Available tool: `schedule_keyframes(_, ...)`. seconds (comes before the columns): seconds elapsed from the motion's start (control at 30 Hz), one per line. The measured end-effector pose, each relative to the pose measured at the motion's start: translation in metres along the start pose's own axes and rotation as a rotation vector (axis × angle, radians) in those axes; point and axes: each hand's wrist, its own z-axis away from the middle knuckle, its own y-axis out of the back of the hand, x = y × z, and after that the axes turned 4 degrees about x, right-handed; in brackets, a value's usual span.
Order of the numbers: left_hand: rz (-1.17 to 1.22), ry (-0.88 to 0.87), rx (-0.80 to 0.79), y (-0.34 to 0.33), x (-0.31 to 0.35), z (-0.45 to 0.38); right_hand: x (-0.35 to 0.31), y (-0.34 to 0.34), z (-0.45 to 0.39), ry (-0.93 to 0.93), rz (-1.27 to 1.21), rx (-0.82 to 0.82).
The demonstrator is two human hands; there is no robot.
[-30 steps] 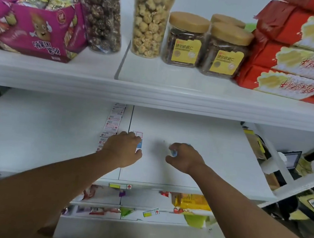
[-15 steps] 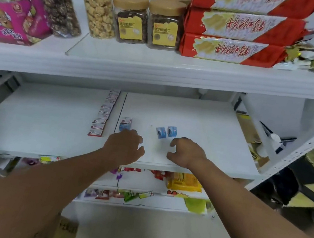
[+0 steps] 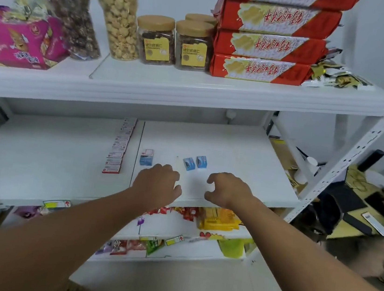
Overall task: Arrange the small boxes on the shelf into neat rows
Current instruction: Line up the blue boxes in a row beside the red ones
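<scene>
Head view, looking down on a white shelf. Left hand rests low over the front part of the shelf, fingers loosely curled downward, holding nothing. Right hand sits beside it, apart, fingers likewise bent in a loose claw and holding nothing; whether the fingertips of either hand touch the surface cannot be told.

Three small blue-and-white boxes stand just beyond the hands. A single box stands just past the left hand, near the seam between the two shelf panels. A pair of boxes stands side by side, nearly touching, between and beyond the two hands, the left one turned slightly askew. No hand touches any box.

A row of red-and-white boxes runs front to back along the left of the seam, end to end.

On the upper shelf stand jars with tan lids and stacked red packets.
</scene>
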Motion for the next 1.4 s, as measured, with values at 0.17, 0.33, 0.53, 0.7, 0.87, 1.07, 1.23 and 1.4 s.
schedule_keyframes(0.17, 0.012, -0.040, -0.005, -0.004, -0.003, 0.011, -0.010, -0.007, 0.020, -0.051, -0.001, 0.021)
schedule_keyframes(0.33, 0.040, -0.061, -0.064, -0.012, -0.001, 0.028, -0.005, -0.012, 0.040, -0.067, 0.024, -0.001)
schedule_keyframes(0.53, 0.015, -0.019, -0.046, -0.004, 0.006, 0.037, 0.003, 0.001, 0.047, -0.031, 0.016, 0.015)
schedule_keyframes(0.7, -0.008, 0.030, -0.033, 0.001, 0.026, 0.038, 0.020, 0.011, 0.046, 0.035, 0.011, 0.002)
schedule_keyframes(0.87, -0.012, 0.121, -0.077, -0.003, 0.061, 0.041, 0.058, 0.013, 0.047, 0.101, 0.001, -0.036)
schedule_keyframes(1.07, -0.025, 0.219, -0.113, -0.012, 0.108, 0.044, 0.107, 0.012, 0.047, 0.184, -0.009, -0.056)
schedule_keyframes(1.23, -0.041, 0.242, -0.136, -0.016, 0.138, 0.046, 0.128, 0.008, 0.046, 0.215, -0.014, -0.085)
schedule_keyframes(1.4, -0.049, 0.263, -0.159, -0.015, 0.141, 0.036, 0.131, 0.007, 0.031, 0.233, -0.019, -0.107)
